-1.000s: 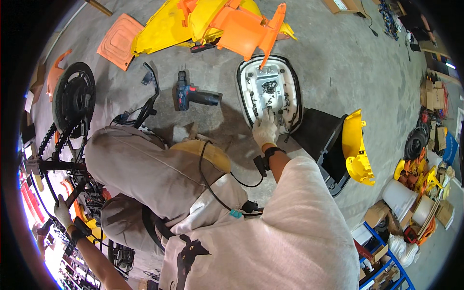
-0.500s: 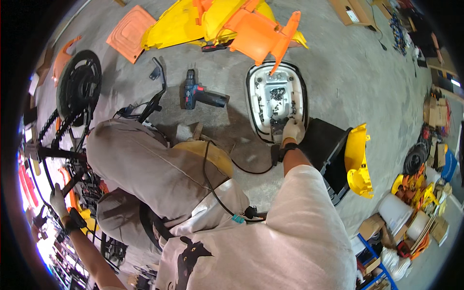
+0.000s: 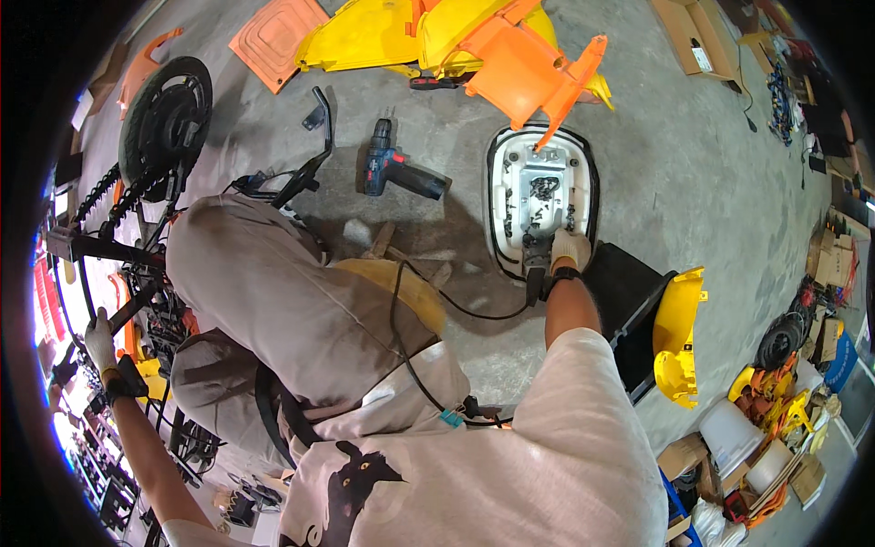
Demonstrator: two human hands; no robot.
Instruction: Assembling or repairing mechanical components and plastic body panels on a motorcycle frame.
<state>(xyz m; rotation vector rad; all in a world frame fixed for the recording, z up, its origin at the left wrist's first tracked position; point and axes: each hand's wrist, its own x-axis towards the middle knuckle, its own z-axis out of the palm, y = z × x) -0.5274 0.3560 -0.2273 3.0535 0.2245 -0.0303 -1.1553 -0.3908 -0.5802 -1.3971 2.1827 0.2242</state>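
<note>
My right hand [image 3: 571,247], in a pale work glove, reaches into the near right end of a white tray-like housing [image 3: 500,196] with a black rim. Its fingers are curled down and pressed together; whatever they pinch is hidden. Small dark screws [image 3: 544,189] lie loose inside the housing. At the far left my gloved left hand [image 3: 99,343] is closed around a black bar [image 3: 133,308] of a vehicle frame with a black wheel [image 3: 167,118]. A dark device [image 3: 538,273] with a cable hangs beside my right wrist.
A cordless drill [image 3: 401,170] lies on the concrete floor left of the housing. Orange [image 3: 524,77] and yellow body panels [image 3: 365,38] lie beyond. A black box [image 3: 624,283] and a yellow part [image 3: 676,339] stand right. Boxes and parts [image 3: 729,438] crowd the far right.
The view has shifted, so the floor things sit farther right. My right hand stays at the near end of the housing, and my left hand stays by the frame.
</note>
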